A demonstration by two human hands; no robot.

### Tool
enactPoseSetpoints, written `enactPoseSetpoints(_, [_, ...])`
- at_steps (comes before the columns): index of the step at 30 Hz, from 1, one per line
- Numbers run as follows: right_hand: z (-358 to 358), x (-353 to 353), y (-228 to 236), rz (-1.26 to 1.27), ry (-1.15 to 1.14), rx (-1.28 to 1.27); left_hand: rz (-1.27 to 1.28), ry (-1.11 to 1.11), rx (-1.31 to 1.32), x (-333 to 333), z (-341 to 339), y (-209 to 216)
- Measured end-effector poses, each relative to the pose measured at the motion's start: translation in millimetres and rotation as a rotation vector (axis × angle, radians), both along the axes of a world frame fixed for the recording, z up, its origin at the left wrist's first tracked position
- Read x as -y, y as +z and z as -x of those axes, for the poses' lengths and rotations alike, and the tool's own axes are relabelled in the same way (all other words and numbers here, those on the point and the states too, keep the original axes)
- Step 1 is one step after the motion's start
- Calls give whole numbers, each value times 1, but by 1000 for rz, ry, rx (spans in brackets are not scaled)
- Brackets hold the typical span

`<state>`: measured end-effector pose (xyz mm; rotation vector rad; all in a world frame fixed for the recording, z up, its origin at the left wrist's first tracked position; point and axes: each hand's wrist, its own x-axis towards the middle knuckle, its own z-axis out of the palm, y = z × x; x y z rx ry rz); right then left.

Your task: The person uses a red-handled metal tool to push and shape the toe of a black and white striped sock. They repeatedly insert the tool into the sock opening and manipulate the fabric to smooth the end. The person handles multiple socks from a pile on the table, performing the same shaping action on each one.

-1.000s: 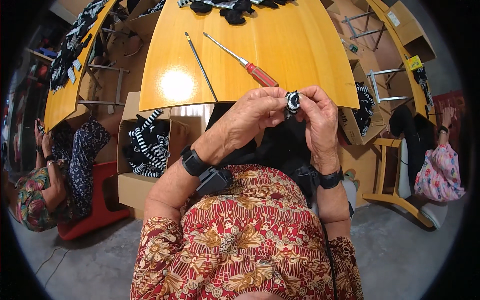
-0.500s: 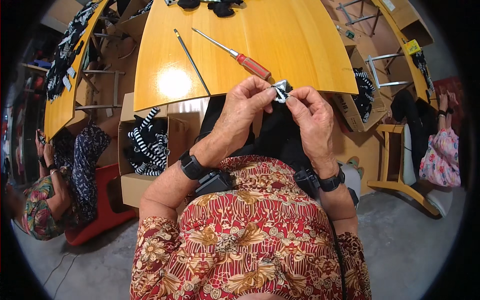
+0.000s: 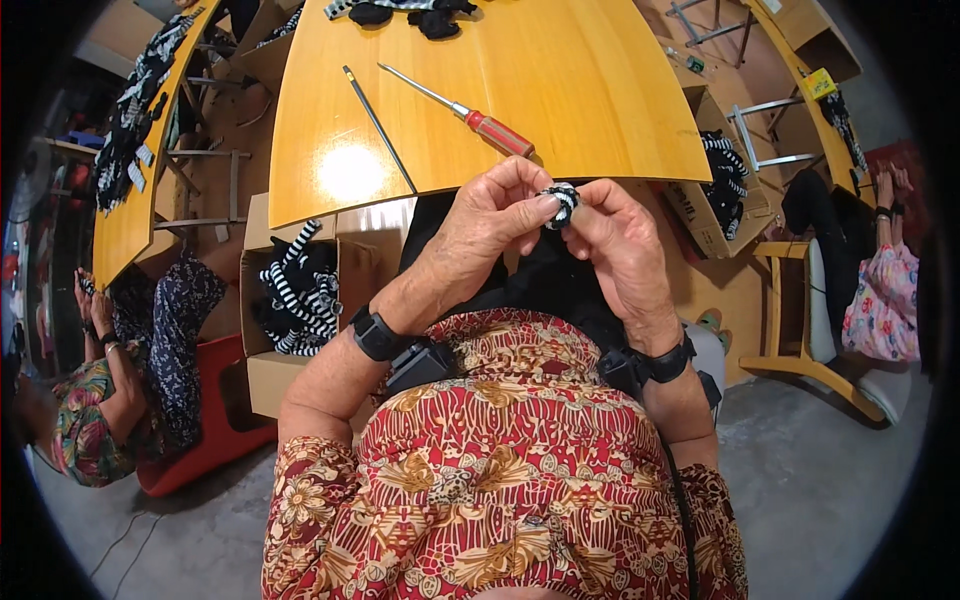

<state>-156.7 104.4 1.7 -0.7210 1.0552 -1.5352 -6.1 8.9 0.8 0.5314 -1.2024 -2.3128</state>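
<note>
Between my two hands is a small bundle of black-and-white striped fabric [image 3: 562, 205], held just off the table's near edge above my lap. My left hand [image 3: 495, 210] pinches it between thumb and fingers. On its other side my right hand [image 3: 618, 235] grips it with thumb and fingertips. The fingers cover part of the bundle, so its full shape is hidden. Beyond my hands, a screwdriver [image 3: 490, 125] with a red handle lies on the wooden table [image 3: 600, 90]. Left of it is a thin dark rod [image 3: 378, 128] with a light tip.
Black and striped fabric pieces [image 3: 435, 20] lie at the table's far edge. A cardboard box [image 3: 262, 375] of striped fabric stands at left, another box [image 3: 690, 215] at right. Other people sit on both sides, one by a red chair [image 3: 205, 420], one near a wooden chair [image 3: 790, 340].
The fabric has turned between my fingers and now looks like a rounder striped bundle; the silvery-grey patch is out of sight. My right fingers have curled closer in. The view has shifted slightly.
</note>
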Motion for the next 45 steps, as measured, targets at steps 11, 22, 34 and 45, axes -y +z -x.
enactPoseSetpoints(11, [-5, 6, -9, 9, -132, -17, -85, 152, -84, -4, 13, -16])
enactPoseSetpoints(22, [1, 3, -14, 81, -204, -175, -17, 14, -8, 0, 3, -23])
enactPoseSetpoints(34, [-11, -8, 3, -25, -211, -549, 148, 187, 131, -12, 9, -17])
enactPoseSetpoints(45, [0, -9, 7, 60, -182, -354, 233, 62, 149, -10, 8, 5])
